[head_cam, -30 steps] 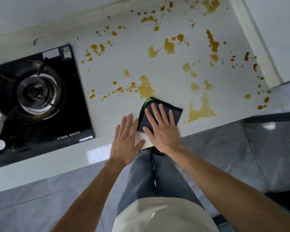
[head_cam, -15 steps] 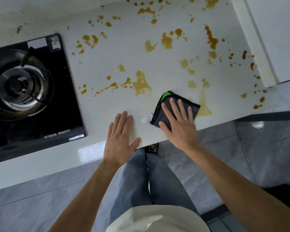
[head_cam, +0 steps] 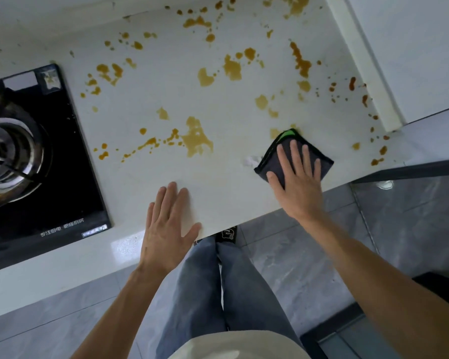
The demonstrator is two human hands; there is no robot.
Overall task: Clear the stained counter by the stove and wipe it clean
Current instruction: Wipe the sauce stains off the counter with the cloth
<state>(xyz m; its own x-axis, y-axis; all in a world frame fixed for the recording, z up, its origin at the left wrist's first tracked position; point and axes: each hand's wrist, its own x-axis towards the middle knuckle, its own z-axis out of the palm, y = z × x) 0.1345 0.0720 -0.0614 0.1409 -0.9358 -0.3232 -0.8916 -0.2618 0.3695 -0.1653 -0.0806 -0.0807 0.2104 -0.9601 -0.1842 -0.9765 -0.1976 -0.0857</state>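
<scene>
1. The clearing part looks done: nothing stands on the white surface (head_cam: pixel 166 99) between the gas stove (head_cam: pixel 31 156) at its left end and the wall trim (head_cam: pixel 358 60) at its right end. Only the cleaning cloth and the stains lie on it.

2. The wiping has begun but is far from finished, as I judge it. A strip along the front edge, from beside the stove across to the cloth, reads mostly clean, with only a faint yellowish smear.

3. The right hand (head_cam: pixel 298 182) lies flat with fingers straight and spread, pressing the folded dark microfibre cloth (head_cam: pixel 319 161), green-trimmed at its far corner, onto the surface near the front edge, toward the right end.

4. A small white patch (head_cam: pixel 252 160), perhaps foam or a scrap, sits just beside the cloth's left edge; what it is cannot be told.

5. The left hand (head_cam: pixel 166 224) rests flat on the front edge, fingers straight, holding nothing, apparently as a brace.

6. Left to do: the large brown-yellow stain (head_cam: pixel 197 141) in the middle, the trail running from it toward the stove, the blotches across the back half, and the darker drips (head_cam: pixel 353 84) along the right end and front right corner.
</scene>
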